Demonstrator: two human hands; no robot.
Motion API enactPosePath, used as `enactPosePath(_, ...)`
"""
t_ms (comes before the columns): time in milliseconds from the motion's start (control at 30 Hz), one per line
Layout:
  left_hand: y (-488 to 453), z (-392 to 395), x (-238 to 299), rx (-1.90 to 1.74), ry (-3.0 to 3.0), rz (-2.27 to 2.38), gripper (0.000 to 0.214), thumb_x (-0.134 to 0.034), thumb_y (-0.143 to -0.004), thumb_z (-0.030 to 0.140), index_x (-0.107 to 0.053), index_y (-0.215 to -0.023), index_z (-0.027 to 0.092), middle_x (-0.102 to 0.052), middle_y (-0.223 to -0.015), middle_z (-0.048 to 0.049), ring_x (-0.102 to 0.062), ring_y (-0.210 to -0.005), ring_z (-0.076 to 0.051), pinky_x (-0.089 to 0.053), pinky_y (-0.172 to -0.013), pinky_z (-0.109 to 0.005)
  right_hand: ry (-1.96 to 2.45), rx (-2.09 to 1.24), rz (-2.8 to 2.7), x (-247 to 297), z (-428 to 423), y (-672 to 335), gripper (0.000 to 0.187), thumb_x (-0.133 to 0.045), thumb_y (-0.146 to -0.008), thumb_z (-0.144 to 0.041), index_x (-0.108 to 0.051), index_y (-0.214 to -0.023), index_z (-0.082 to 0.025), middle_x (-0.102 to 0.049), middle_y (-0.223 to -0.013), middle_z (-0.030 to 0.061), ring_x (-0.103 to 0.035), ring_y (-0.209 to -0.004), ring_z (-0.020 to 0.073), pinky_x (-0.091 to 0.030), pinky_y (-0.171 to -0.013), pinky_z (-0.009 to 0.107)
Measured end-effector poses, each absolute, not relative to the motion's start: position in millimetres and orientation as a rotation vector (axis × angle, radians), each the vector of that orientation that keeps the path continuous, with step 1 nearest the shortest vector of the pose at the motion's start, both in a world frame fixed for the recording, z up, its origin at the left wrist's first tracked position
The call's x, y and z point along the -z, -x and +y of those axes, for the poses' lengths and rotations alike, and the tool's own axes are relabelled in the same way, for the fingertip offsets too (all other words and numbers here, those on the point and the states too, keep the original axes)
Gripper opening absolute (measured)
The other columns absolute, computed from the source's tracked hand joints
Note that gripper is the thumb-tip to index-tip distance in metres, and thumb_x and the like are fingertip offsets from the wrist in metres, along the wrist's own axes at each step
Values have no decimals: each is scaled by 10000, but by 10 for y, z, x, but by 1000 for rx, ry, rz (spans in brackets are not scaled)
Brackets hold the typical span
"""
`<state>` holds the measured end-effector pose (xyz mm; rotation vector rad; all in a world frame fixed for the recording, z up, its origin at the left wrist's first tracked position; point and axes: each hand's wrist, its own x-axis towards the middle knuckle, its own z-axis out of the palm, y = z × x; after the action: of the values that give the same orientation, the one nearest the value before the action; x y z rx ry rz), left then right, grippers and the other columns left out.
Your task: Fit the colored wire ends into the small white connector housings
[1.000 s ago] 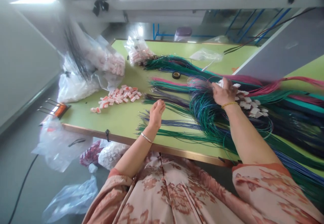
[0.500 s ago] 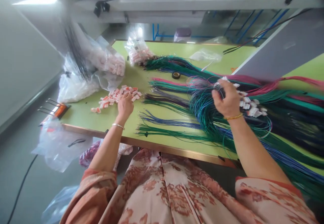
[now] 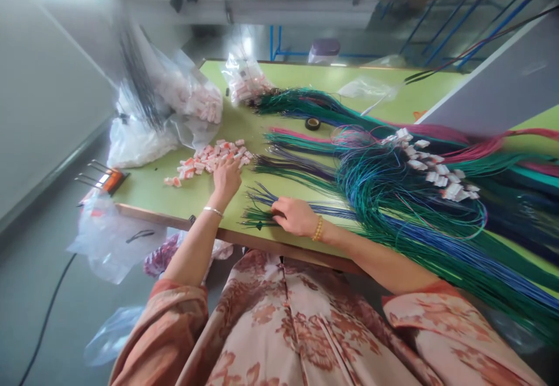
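My left hand (image 3: 226, 177) rests at the near edge of a heap of small pink-and-white connectors (image 3: 208, 162) on the green table (image 3: 174, 197); its fingers curl down among them, and what they hold is hidden. My right hand (image 3: 295, 215) lies on the ends of the green wires (image 3: 257, 218) near the table's front edge, fingers closed in a pinch on them. Blue wires (image 3: 279, 199) run just behind that hand. A cluster of white connectors (image 3: 430, 162) on wire ends sits further right on the coiled green and blue bundle (image 3: 384, 194).
Clear plastic bags of connectors (image 3: 187, 103) stand at the back left, another bag (image 3: 244, 83) behind. A black tape roll (image 3: 312, 123) lies among pink and teal wire bundles. An orange tool (image 3: 107, 180) sits at the table's left corner. A grey panel (image 3: 502, 83) rises right.
My right hand left the white connector cluster and came down left to the green wire ends. My left hand moved from the wires to the connector heap and stays there.
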<state>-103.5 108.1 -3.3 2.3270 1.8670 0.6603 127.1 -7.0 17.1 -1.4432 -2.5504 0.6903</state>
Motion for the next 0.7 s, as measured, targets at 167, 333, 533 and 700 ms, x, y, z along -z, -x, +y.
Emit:
enactPosePath(167,1044,1079,57,-594,-2395,1909,341,-472,-869,178,-660,-1153,181,-668,-1147,-131,-546,-1148,-292,-387,-997,-426,1482,-677,-2621,-193,-56,-1215,147,-510,-923,-250,-643,-937,-190,-670,-992,52,-614,-863,171,-349,-666,270)
enactPosePath(333,1089,1003,14,-505,-2359,1916,524,-408,-840,88,-554,-1336,164,-667,-1120,-154,-580,-1079,-282,-415,-939,-398,1459,-615,-2680,-202,-75,-1240,191,-455,-955,-262,-596,-1040,-166,-667,-1030,72,-609,-884,178,-349,-686,273)
enactPosePath(533,1163,858,-59,-598,-2173,1924,509,-429,-783,46,-648,-1222,179,-690,-1050,-133,-609,-1042,-265,-436,-919,-383,1403,-529,-2804,-215,-51,-1169,211,-418,-964,-251,-608,-1016,-174,-659,-1035,82,-612,-855,183,-328,-633,275)
enactPosePath(700,1248,721,-62,-1143,-1431,1639,411,-466,-839,186,-643,-1210,208,-706,-960,-77,-657,-798,-171,-491,-764,-320,1303,-485,-2795,-208,-41,-1240,234,-390,-950,-204,-601,-1021,-132,-666,-985,134,-598,-774,186,-325,-629,277)
